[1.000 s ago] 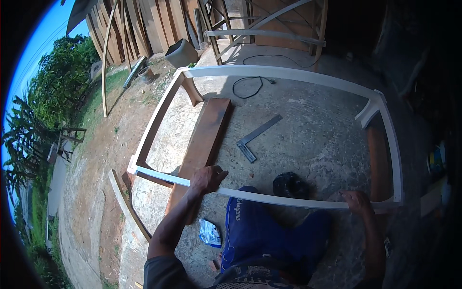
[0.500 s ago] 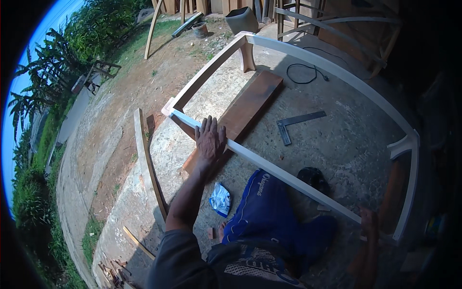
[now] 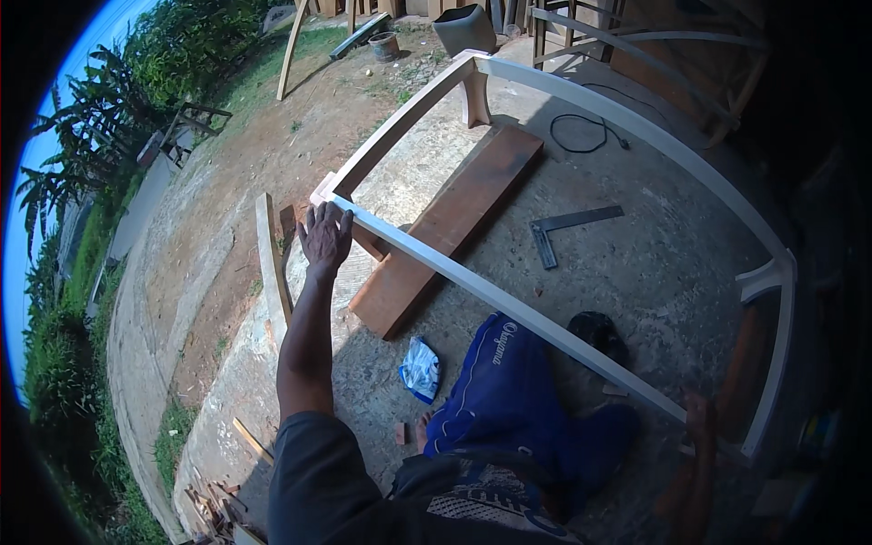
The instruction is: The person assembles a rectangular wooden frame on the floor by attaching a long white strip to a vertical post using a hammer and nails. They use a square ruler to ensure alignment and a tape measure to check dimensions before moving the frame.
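A pale wooden frame point(image 3: 509, 312), with short curved legs at its corners, stands over the concrete in front of me. My left hand point(image 3: 325, 238) rests near its left corner, palm down, fingers apart and reaching the top of the near rail. At the other end of that rail, in shadow, my right hand point(image 3: 699, 422) is closed around the wood; its fingers are dark and only partly seen. A wide brown board point(image 3: 450, 232) lies on the ground, crossing beneath the near rail.
A metal try square point(image 3: 574, 221) and a black cable point(image 3: 581, 134) lie inside the frame's outline. Close to my blue trousers are a blue-and-white plastic packet point(image 3: 420, 371) and a black bundle point(image 3: 595, 336). A long timber strip point(image 3: 271, 263) lies at left, wood scraps point(image 3: 216, 509) lower down.
My left hand has slid left along the near rail, from over the brown board to the frame's left corner. My right hand stays at the rail's right end.
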`<control>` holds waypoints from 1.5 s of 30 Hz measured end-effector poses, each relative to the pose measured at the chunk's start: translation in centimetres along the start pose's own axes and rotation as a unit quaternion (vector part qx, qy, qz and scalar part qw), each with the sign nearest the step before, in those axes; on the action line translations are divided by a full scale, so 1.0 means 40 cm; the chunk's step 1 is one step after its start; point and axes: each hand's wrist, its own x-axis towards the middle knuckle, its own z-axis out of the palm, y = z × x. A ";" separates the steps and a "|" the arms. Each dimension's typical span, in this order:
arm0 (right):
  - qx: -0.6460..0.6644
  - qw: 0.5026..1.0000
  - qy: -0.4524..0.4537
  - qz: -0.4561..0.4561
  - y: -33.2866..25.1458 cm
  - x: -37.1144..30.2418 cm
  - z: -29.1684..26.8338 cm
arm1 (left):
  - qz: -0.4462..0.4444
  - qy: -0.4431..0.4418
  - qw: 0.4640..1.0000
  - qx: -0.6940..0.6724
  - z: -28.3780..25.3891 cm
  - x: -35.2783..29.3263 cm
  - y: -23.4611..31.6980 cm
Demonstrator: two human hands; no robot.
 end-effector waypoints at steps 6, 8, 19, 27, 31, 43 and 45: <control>-0.004 1.000 -0.005 -0.003 0.010 0.005 0.029 | -0.058 -0.021 0.998 0.000 0.002 0.072 -0.086; -0.001 1.000 0.006 -0.016 0.025 0.012 0.042 | -0.078 -0.046 0.996 0.003 -0.005 0.089 -0.097; -0.011 0.998 -0.005 0.059 -0.059 0.000 -0.049 | 0.058 0.013 0.992 0.109 0.050 0.110 -0.040; 0.005 0.999 0.045 0.006 -0.001 -0.065 0.003 | 0.429 0.301 0.851 -0.039 0.183 0.057 0.181; -0.005 0.994 0.106 -0.025 0.009 -0.074 0.039 | 0.485 -0.362 0.770 -0.201 0.020 -0.189 0.504; 0.108 0.783 0.609 0.069 -0.053 -0.214 0.322 | 0.657 -0.229 0.709 -0.116 -0.014 -0.430 0.775; 0.113 0.808 0.537 0.214 0.008 -0.323 0.484 | 0.642 -0.265 0.711 -0.109 -0.049 -0.478 0.793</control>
